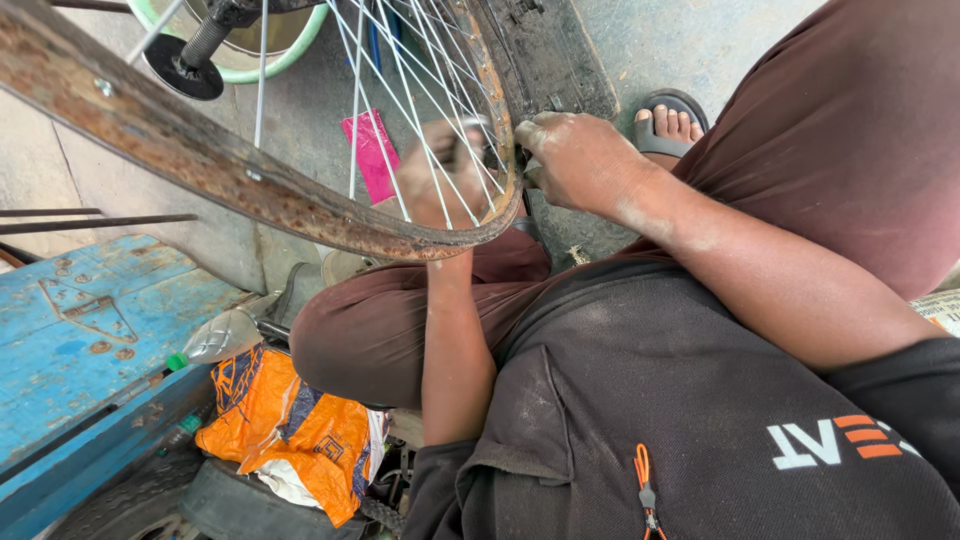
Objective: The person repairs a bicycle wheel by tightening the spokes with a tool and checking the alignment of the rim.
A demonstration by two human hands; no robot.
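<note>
Rim [250, 175], rusty and laced with thin spokes [400, 90], resting across the lap, its near curve lying directly between the two hands. Right hand [580, 160] pressing against the outer edge of that curve, fingers curled shut and knuckles up; whatever is being pinched under them is hidden, so cannot tell if a tool or only the metal lip. Left hand [440, 180] reaching up from below the wheel, just across the rim from the right and behind the spokes, blurred, fingers seemingly wrapped about the inner side of the hoop. Black tyre [545, 55] lying just above the right knuckles, touching the rim's far side. Judging from this, best working with the left as a firm brace opposite the right, so that any push at the edge is being met rather than turning the wheel; best pressing with short, controlled force, thumb clear of the flaking rust and fingers clear of the spokes, since a slip here would be driving knuckles into wire. Pink packet [372, 155] lying on the ground beyond the left hand, orange bag [290, 430] and clear bottle [220, 340] well below it, beside the elbow.
</note>
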